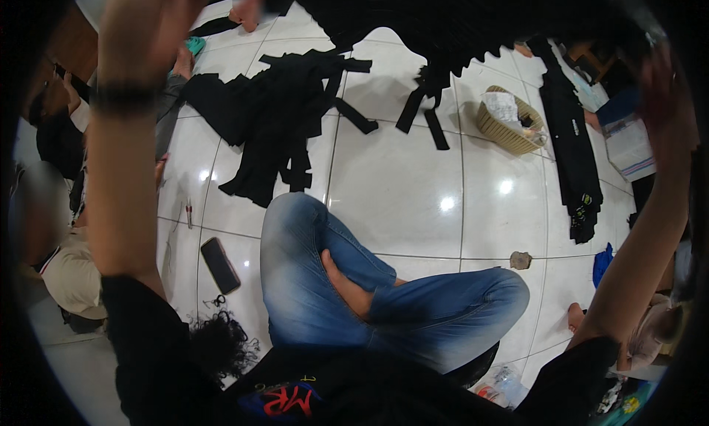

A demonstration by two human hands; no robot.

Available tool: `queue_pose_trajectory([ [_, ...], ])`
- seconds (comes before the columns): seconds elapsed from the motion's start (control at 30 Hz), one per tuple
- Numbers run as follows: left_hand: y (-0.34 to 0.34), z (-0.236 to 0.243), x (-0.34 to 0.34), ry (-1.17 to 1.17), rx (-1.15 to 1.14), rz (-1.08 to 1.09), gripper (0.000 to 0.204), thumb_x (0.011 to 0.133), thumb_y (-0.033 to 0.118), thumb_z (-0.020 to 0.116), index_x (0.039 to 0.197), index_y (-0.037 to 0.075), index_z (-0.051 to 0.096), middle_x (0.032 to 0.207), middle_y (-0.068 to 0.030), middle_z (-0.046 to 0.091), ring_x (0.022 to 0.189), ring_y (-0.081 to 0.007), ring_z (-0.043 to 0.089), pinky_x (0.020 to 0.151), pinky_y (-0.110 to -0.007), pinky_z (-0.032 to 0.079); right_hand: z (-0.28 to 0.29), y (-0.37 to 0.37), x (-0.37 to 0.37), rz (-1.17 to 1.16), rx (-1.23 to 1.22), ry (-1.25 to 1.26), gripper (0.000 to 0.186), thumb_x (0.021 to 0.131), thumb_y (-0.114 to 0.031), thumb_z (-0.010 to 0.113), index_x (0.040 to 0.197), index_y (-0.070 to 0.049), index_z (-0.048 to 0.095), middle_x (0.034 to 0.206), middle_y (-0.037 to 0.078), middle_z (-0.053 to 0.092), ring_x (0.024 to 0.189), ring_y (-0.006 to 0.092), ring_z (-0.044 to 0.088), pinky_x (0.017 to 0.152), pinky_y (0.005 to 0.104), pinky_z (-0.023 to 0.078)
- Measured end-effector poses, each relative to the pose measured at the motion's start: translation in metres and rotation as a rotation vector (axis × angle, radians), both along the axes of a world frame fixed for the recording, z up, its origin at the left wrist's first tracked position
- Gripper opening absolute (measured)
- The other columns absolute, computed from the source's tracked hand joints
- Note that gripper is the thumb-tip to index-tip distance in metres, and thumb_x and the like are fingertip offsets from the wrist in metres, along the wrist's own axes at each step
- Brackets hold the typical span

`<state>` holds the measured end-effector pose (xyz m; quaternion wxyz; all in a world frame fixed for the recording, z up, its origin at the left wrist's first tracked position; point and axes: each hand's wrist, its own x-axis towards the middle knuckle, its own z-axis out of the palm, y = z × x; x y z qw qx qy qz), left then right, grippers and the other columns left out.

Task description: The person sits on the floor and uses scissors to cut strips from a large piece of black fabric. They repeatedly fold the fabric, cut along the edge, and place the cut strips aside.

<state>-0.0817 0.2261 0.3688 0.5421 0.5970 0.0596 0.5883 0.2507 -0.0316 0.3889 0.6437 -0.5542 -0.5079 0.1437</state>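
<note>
Black cloth [458,19] spans the top of my view, hiding some floor [399,204]. Left to right: left hand [159,23], raised, blurred, finger state I cannot tell; phone [220,266]; black pieces [281,123]; basket [496,134] containing white paper [502,107] and a dark item [526,121]; black strip [572,145]; right hand [662,82], near the cloth's right end, fingers likewise unclear to me.

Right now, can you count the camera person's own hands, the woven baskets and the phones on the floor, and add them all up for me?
Own hands: 2, the left hand and the right hand
Woven basket: 1
Phone on the floor: 1
Total: 4
</note>
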Motion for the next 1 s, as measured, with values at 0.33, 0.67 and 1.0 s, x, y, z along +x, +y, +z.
queue_pose_trajectory([
  [0.33, -0.154, -0.261, -0.208, 0.843, -0.679, 0.070, 0.040, 0.095, 0.010, 0.069, 0.129, -0.006, 0.054, 0.121, -0.0106, 0.067, 0.107, -0.0143, 0.063, 0.094, -0.029, 0.050, -0.259, -0.101, -0.141, 0.329, -1.035, -0.100, 0.034, 0.103, -0.024, 0.052, 0.081, 0.001, 0.057, 0.071, 0.023, 0.058, 0.069, 0.0414, 0.058, 0.066, 0.0461, 0.044],
  [0.67, -0.199, -0.293, -0.097, 1.200, 0.581, -0.028, 0.057, 0.086, 0.044, 0.073, 0.127, 0.006, 0.063, 0.137, -0.0119, 0.061, 0.136, -0.0301, 0.051, 0.115, -0.048, 0.034, -0.281, -0.099, -0.199, 0.561, -0.886, -0.368, 0.025, 0.096, -0.015, 0.062, 0.077, 0.001, 0.055, 0.074, 0.022, 0.062, 0.073, 0.0440, 0.060, 0.069, 0.0500, 0.045],
  [1.0, -0.202, -0.346, -0.095, 1.296, 0.821, -0.090, 0.034, 0.090, 0.023, 0.064, 0.119, 0.006, 0.067, 0.136, -0.0099, 0.065, 0.131, -0.0227, 0.058, 0.112, -0.042, 0.043, -0.264, -0.118, -0.174, 0.370, -0.921, -0.684, 0.031, 0.087, -0.018, 0.073, 0.068, -0.004, 0.053, 0.067, 0.016, 0.059, 0.065, 0.0371, 0.058, 0.066, 0.0463, 0.042],
])
